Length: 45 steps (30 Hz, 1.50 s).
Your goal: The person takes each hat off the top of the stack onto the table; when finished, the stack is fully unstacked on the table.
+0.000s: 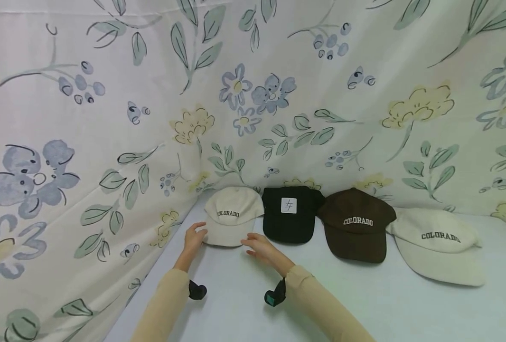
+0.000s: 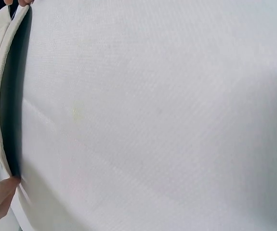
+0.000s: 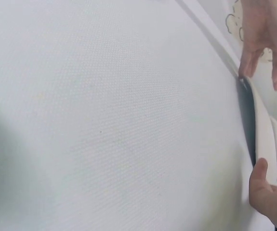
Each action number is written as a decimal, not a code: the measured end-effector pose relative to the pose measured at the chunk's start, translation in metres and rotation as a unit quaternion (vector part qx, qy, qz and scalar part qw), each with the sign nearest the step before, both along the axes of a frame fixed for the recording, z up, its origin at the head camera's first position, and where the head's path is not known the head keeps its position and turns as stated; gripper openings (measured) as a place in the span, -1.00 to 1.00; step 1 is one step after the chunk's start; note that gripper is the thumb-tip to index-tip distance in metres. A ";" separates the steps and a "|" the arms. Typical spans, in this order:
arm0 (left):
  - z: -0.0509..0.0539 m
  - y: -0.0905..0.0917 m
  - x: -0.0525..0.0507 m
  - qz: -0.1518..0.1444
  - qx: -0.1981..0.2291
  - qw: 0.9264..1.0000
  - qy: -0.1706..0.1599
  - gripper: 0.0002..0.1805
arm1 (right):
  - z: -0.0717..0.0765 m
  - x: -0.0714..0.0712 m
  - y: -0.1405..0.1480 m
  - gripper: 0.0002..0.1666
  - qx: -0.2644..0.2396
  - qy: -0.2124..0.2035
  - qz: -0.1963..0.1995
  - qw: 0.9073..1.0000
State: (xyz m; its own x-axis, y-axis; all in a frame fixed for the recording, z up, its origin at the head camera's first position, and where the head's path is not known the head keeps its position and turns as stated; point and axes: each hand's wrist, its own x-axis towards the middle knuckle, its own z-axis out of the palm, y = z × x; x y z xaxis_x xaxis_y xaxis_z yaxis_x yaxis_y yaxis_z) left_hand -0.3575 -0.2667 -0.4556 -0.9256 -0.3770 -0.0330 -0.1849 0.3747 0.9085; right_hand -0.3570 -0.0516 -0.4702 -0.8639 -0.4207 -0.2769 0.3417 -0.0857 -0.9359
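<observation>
A cream cap (image 1: pixel 230 232) with dark COLORADO lettering lies at the row's left end, brim facing me. My left hand (image 1: pixel 194 240) is at the brim's left edge. In the right wrist view, the left hand (image 3: pixel 265 31) touches the brim's corner, one finger standing apart from it. At the brim's right edge is my right hand (image 1: pixel 263 248), fingers extended. The right wrist view has the right hand's thumb against the brim (image 3: pixel 265 130), the other fingers partly cut off. Only fingertips of the right hand (image 2: pixel 25 2) appear in the left wrist view.
To the right stand a black cap (image 1: pixel 289 228) with a white marked label, a dark brown cap (image 1: pixel 355 244) and another cream cap (image 1: pixel 443 259). They rest on a white surface (image 1: pixel 236 304). Flowered cloth (image 1: pixel 253 152) hangs behind and at the left.
</observation>
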 end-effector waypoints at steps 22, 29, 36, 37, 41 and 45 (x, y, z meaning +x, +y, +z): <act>0.005 0.003 0.001 -0.051 -0.041 0.998 0.014 -0.62 | 0.000 0.001 0.011 -0.33 -0.006 -0.003 0.020 1.000; 0.011 0.016 0.022 -0.087 -0.047 0.993 0.063 -0.67 | 0.003 0.015 0.036 -0.42 0.004 0.022 0.066 0.998; 0.019 0.056 0.061 -0.179 -0.008 0.983 0.040 -0.69 | -0.002 0.047 0.074 -0.44 0.012 0.054 0.145 0.988; 0.019 0.062 0.067 -0.200 -0.005 0.979 0.033 -0.69 | -0.002 0.052 0.079 -0.44 0.013 0.055 0.151 0.987; 0.022 0.084 0.089 -0.298 0.005 0.955 -0.002 -0.68 | 0.000 0.075 0.102 -0.42 0.020 0.052 0.165 0.985; 0.024 0.103 0.107 -0.380 0.013 0.925 -0.026 -0.65 | 0.005 0.099 0.129 -0.39 0.016 0.045 0.168 0.985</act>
State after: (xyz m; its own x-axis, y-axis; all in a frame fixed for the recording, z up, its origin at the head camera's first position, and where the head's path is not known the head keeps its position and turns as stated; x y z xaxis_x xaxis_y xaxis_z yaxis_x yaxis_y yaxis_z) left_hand -0.2505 -0.1637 -0.4316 -0.9198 0.3833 -0.0841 0.0798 0.3925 0.9163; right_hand -0.2583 0.0777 -0.4647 -0.6996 -0.6790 -0.2226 0.2609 0.0472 -0.9642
